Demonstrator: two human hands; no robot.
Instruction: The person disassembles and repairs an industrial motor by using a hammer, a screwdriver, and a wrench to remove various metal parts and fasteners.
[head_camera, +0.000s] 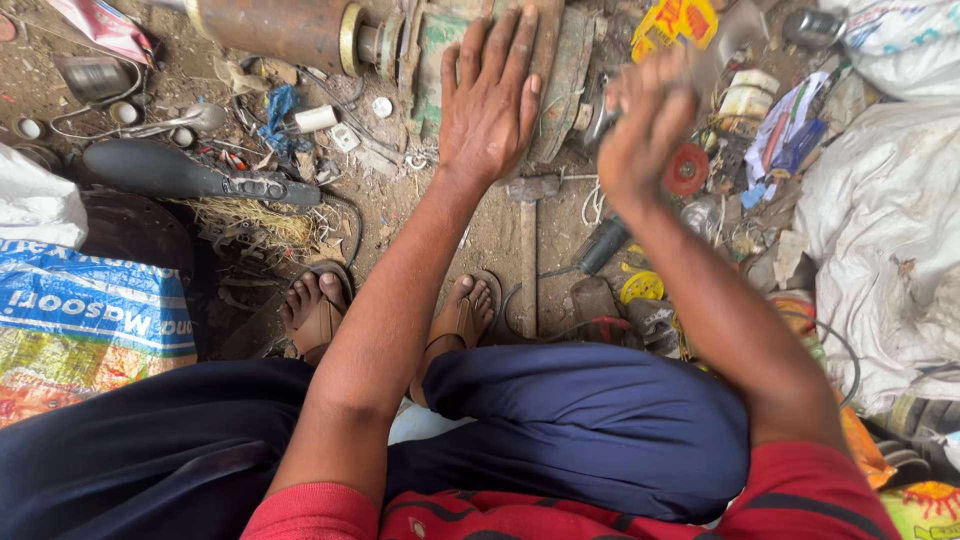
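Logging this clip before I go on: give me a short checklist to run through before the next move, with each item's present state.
1. Left hand flat, fingers spread, on the worn green-painted metal plates: ok.
2. Right hand sharp enough to read its grip: not ok, motion-blurred.
3. What the right hand holds: cannot tell.
4. Wooden-handled hammer lying on the dirt between the arms, untouched: ok.
5. Both feet in brown sandals apart from the plates: ok.
6. Ground around the plates free of scrap: not ok, wires, caps and a red disc lie close.
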